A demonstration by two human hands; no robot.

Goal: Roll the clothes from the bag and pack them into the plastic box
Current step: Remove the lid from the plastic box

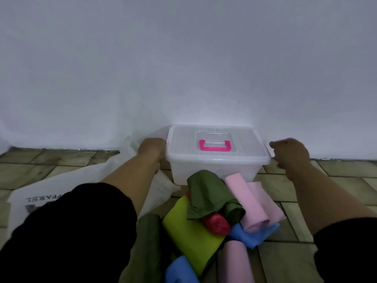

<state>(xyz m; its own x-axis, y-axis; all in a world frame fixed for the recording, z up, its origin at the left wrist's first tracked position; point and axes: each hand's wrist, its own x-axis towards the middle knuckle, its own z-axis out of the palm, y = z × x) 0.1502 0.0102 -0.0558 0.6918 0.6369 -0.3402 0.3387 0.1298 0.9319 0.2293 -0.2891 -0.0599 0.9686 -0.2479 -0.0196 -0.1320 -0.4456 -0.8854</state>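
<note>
— What is in our plastic box [206, 170]?
— Its lid [181, 144] is on, and we cannot tell through the cloudy walls. The white bag [81, 176] lies flat under our left forearm.
— And the clothes [206, 193]?
— Rolled and piled between our forearms, below the box.
— Our grip?
— Our left hand [152, 150] curls round the box's left rim. Our right hand [289, 154] is blurred, just off the right end; clasping or loose, we cannot tell.

The plastic box [206, 170] is showing translucent white, its handle [215, 148] hot pink; the clothes [206, 193] are lying pink, olive, red, blue, lime.
</note>
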